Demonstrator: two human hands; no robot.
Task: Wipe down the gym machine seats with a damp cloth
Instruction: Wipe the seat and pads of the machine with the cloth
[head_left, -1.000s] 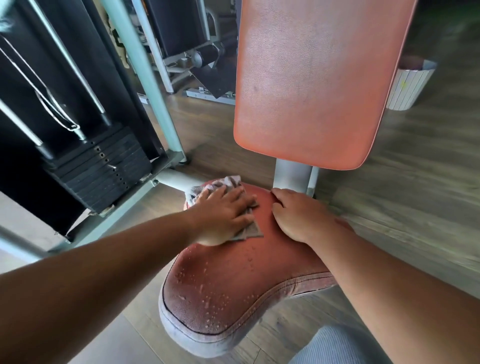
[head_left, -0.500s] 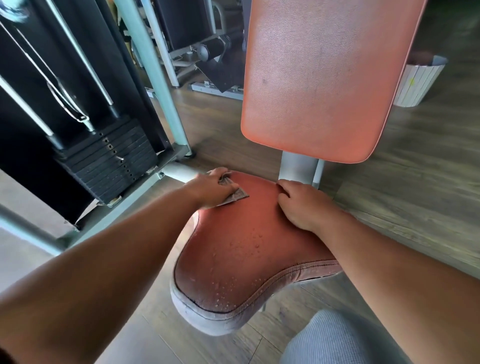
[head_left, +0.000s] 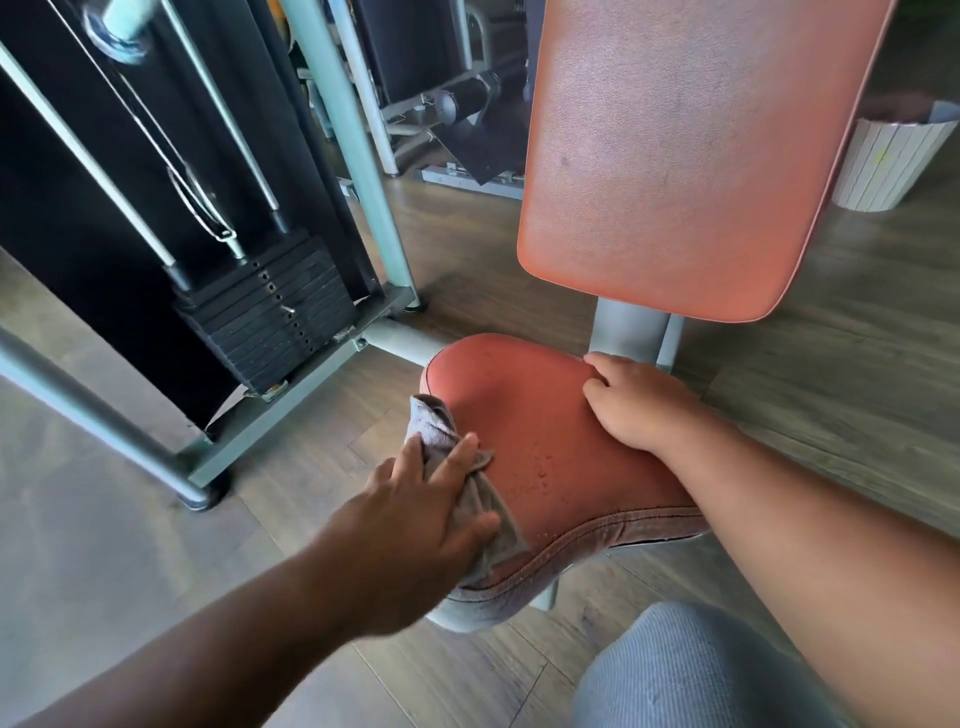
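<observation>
The left hand (head_left: 415, 512) presses a grey cloth (head_left: 457, 467) on the red seat's (head_left: 550, 447) left edge, grip clamped on it; the right hand (head_left: 639, 410) lies flat, grip apart, near the backrest (head_left: 685, 156).

1. This was a gym floor: a weight stack (head_left: 270, 312) of black plates hung on steel guide rods (head_left: 104, 171) at the left.
2. An orange padded seat (head_left: 545, 447) and matching backrest (head_left: 691, 150) sat on a grey steel frame (head_left: 343, 135).
3. Another machine (head_left: 457, 98) stood behind, on wood-look flooring (head_left: 831, 332).
4. A white bin (head_left: 893, 156) waited at the far right edge of the floor.
</observation>
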